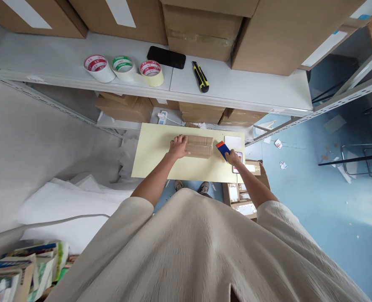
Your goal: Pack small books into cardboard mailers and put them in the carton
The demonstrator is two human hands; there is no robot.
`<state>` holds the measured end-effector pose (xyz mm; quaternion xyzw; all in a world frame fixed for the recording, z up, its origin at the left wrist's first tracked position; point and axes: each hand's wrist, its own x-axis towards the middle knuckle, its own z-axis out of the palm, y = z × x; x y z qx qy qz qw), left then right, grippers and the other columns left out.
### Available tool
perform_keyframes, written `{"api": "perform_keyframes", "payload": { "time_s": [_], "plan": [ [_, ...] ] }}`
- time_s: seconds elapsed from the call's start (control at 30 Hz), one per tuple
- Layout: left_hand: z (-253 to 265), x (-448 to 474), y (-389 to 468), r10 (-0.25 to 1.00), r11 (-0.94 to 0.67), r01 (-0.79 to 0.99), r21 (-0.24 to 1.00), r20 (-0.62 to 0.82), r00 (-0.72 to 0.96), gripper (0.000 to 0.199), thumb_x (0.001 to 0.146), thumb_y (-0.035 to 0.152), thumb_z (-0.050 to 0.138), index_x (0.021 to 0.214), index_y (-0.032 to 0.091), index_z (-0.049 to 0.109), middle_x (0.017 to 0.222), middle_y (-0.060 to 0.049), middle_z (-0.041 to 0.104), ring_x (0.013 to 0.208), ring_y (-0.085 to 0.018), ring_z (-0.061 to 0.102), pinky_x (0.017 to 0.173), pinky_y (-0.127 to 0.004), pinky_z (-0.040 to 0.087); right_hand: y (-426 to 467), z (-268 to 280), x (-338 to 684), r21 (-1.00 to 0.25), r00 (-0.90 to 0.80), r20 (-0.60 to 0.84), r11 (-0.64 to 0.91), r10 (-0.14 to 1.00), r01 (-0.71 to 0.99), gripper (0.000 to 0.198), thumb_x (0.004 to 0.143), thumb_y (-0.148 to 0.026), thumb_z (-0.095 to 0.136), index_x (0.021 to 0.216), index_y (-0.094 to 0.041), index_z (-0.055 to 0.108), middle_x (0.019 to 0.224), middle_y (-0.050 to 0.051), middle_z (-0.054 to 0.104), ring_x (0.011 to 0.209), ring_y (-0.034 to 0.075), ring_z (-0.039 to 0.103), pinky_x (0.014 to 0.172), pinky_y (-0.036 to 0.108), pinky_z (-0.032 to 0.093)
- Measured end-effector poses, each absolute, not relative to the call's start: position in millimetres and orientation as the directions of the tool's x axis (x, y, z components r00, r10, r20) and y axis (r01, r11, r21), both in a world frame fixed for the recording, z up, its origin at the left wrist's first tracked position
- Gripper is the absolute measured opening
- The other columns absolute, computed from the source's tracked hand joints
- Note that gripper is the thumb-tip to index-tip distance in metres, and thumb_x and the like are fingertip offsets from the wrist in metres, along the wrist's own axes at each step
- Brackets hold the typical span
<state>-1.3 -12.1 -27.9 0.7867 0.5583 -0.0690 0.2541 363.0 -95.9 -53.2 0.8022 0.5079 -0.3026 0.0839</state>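
A small brown cardboard box (199,147) lies flat on the pale yellow table (153,157), with a seam running along its top. My left hand (178,147) grips the box's left end, fingers over the top and thumb at the near side. To the right of the box, my right hand (233,158) is closed around a flat blue piece with an orange-red end (223,149); its exact kind is unclear. That end points toward the box, apart from it. Partly under my right hand lies a phone with a lit screen (235,169).
A white paper (233,141) lies at the table's far right. The shelf (236,86) beyond holds tape rolls (99,68), a black phone (166,57), a yellow-black box cutter (200,77) and large cartons (203,31). An open carton (264,180) stands at the right below the table.
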Motion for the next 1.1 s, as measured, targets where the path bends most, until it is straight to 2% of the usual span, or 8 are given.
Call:
{"api": "perform_keyframes", "payload": {
  "time_s": [0.1, 0.3, 0.5, 0.67, 0.83, 0.93, 1.03, 1.1],
  "plan": [
    [-31, -4, -12, 0.838, -0.249, 0.916, 0.316, -0.404, 0.367, 0.110, 0.092, 0.055, 0.090, 0.183, 0.027, 0.037, 0.191, -0.023, 0.030, 0.171, -0.051, 0.032, 0.136, -0.061, 0.034, -107, -58, 345, -0.171, 0.324, -0.559, -0.488, 0.764, 0.856, 0.045, 0.111, -0.039, 0.042, 0.143, -0.013, 0.060, 0.137, 0.028, 0.078, 0.130, 0.043, 0.073, 0.115, 0.059, 0.049],
    [-34, -11, -15, 0.832, -0.271, 0.917, 0.292, -0.408, 0.376, 0.108, 0.098, 0.056, 0.084, 0.187, 0.026, 0.031, 0.194, -0.022, 0.026, 0.174, -0.049, 0.030, 0.138, -0.062, 0.034, -122, -69, 311, -0.156, 0.297, -0.491, -0.418, 0.819, 0.895, 0.044, 0.113, -0.035, 0.048, 0.150, -0.016, 0.062, 0.151, 0.028, 0.073, 0.144, 0.042, 0.066, 0.122, 0.058, 0.043],
    [-33, -13, -19, 0.841, -0.263, 0.914, 0.309, -0.390, 0.374, 0.112, 0.096, 0.064, 0.085, 0.187, 0.027, 0.032, 0.195, -0.023, 0.026, 0.174, -0.050, 0.032, 0.138, -0.064, 0.034, -130, -78, 298, -0.110, 0.298, -0.539, -0.416, 0.788, 0.903, 0.044, 0.113, -0.034, 0.055, 0.153, -0.019, 0.064, 0.146, 0.024, 0.076, 0.141, 0.039, 0.070, 0.120, 0.051, 0.046],
    [-32, -15, -25, 0.851, -0.276, 0.913, 0.299, -0.365, 0.377, 0.100, 0.102, 0.056, 0.081, 0.186, 0.026, 0.036, 0.196, -0.020, 0.026, 0.178, -0.045, 0.028, 0.141, -0.060, 0.033, -131, -84, 296, -0.115, 0.314, -0.524, -0.431, 0.792, 0.895, 0.044, 0.111, -0.031, 0.056, 0.153, -0.018, 0.064, 0.145, 0.023, 0.076, 0.139, 0.037, 0.070, 0.121, 0.050, 0.046],
    [-32, -19, -36, 0.854, -0.295, 0.886, 0.356, -0.318, 0.412, 0.096, 0.106, 0.049, 0.075, 0.187, 0.022, 0.031, 0.197, -0.024, 0.021, 0.183, -0.042, 0.022, 0.143, -0.061, 0.029, -137, -73, 293, -0.214, 0.312, -0.444, -0.437, 0.840, 0.874, 0.051, 0.108, -0.030, 0.057, 0.158, -0.021, 0.061, 0.160, 0.024, 0.068, 0.153, 0.041, 0.059, 0.125, 0.055, 0.047],
    [-35, -24, -49, 0.880, -0.271, 0.867, 0.418, -0.257, 0.399, 0.101, 0.103, 0.047, 0.078, 0.186, 0.022, 0.028, 0.195, -0.027, 0.022, 0.183, -0.043, 0.022, 0.142, -0.063, 0.030, -139, -56, 281, -0.352, 0.272, -0.400, -0.420, 0.875, 0.836, 0.056, 0.107, -0.029, 0.052, 0.162, -0.022, 0.058, 0.164, 0.023, 0.065, 0.153, 0.039, 0.059, 0.124, 0.054, 0.051],
    [-43, -29, -60, 0.945, -0.109, 0.859, 0.501, -0.215, 0.245, 0.099, 0.096, 0.040, 0.084, 0.180, 0.021, 0.034, 0.185, -0.030, 0.037, 0.175, -0.045, 0.038, 0.136, -0.062, 0.041, -137, -39, 264, -0.507, 0.183, -0.415, -0.393, 0.891, 0.767, 0.062, 0.106, -0.030, 0.051, 0.167, -0.022, 0.053, 0.160, 0.020, 0.068, 0.145, 0.034, 0.067, 0.120, 0.051, 0.057],
    [-48, -31, -65, 0.958, 0.024, 0.819, 0.573, -0.247, 0.144, 0.089, 0.095, 0.030, 0.082, 0.172, 0.019, 0.038, 0.171, -0.028, 0.051, 0.161, -0.041, 0.055, 0.129, -0.058, 0.050, -132, -30, 254, -0.548, 0.165, -0.419, -0.393, 0.893, 0.738, 0.064, 0.104, -0.030, 0.053, 0.167, -0.022, 0.053, 0.157, 0.018, 0.071, 0.142, 0.033, 0.069, 0.118, 0.049, 0.060]
  ]
}}
